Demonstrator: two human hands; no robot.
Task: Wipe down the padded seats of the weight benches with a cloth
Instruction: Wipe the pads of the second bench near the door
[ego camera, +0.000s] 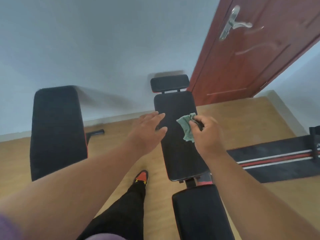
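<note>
Wooden floor [225, 122], benches [178, 135], door [251, 58], mat [277, 163].

- Cloth [186, 128]: pale green, plain, held in the right hand [206, 134].
- Bench pad [180, 149] under the hands: black, plain; its headrest [169, 83] and seat pad [199, 210] are black too, with a touch of red at the frame joint between the pads.
- Second bench [57, 132] on the left: black, with a thin red edge down its right side.
- Floor mat [277, 161]: dark grey-black, crossed by one red stripe between two white stripes.
- Door [256, 54]: reddish brown, with a silver handle [233, 23].
- Wall [86, 49]: pale grey-blue.
- Floor [242, 122]: light yellowish wood.
- Shoe [141, 177]: red and black with yellow marks.
- Trouser leg [124, 215]: black.
- Sleeve [8, 229]: purple.
</note>
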